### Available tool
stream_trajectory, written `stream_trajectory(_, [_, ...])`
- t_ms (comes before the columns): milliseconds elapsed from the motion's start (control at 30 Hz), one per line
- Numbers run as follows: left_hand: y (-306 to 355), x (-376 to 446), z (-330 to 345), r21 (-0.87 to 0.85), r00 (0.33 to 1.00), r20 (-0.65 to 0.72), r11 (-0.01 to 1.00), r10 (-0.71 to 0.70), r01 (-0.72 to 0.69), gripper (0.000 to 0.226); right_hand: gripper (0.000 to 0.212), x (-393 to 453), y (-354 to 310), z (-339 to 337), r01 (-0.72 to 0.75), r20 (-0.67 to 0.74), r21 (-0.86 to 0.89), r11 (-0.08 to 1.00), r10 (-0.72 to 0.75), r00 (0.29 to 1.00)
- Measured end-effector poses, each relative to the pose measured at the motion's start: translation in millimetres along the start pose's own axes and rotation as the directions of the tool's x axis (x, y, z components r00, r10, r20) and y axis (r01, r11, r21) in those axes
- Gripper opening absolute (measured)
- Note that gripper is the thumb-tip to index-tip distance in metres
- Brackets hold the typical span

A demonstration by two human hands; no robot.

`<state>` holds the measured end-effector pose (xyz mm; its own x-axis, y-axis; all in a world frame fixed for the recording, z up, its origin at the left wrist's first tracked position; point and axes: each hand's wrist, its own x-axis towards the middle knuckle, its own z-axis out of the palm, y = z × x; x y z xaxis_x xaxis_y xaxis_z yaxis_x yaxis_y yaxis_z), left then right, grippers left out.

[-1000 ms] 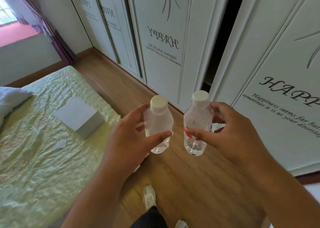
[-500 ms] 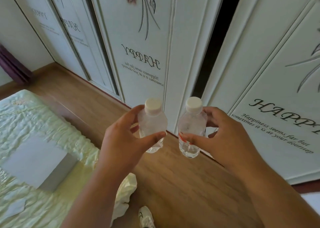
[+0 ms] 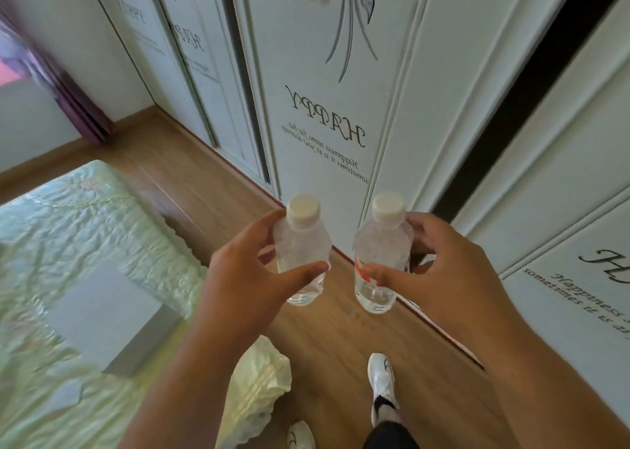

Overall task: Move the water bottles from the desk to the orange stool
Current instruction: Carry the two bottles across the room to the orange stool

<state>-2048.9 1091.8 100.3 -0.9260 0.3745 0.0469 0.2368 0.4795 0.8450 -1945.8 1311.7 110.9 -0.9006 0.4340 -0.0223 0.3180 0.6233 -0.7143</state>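
I carry two small clear water bottles with white caps, both upright in the air above the wooden floor. My left hand (image 3: 243,278) grips the left water bottle (image 3: 301,244) by its body, thumb across the front. My right hand (image 3: 450,278) grips the right water bottle (image 3: 381,247), which has a red label near my thumb. The bottles are side by side, a small gap apart. Neither a desk nor an orange stool is in view.
A bed with a pale green cover (image 3: 85,244) fills the left, with a grey box (image 3: 112,315) lying on it. White wardrobe doors (image 3: 327,107) with "HAPPY" lettering stand ahead and to the right. A strip of wood floor (image 3: 341,346) runs between them, with my white shoes (image 3: 381,380) on it.
The view has swung along the wardrobe and the bed has shifted in the frame as I walk. Both hands keep the bottles in the same grip in front of me.
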Motion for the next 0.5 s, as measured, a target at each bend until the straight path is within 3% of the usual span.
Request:
stream_trajectory(200, [14.9, 40.7, 4.3, 0.051, 0.982, -0.179, 0.996, -0.064, 0.074, 0.088, 0.08, 87.4, 2.8, -1.6, 0.131, 0.119, 0.052, 0.99, -0.136, 0.983])
stream_trajectory(500, [48.8, 94.1, 31.7, 0.048, 0.886, -0.443, 0.983, -0.14, 0.179, 0.094, 0.08, 211.3, -2.2, -29.4, 0.38, 0.261, 0.101, 0.92, -0.393, 0.882])
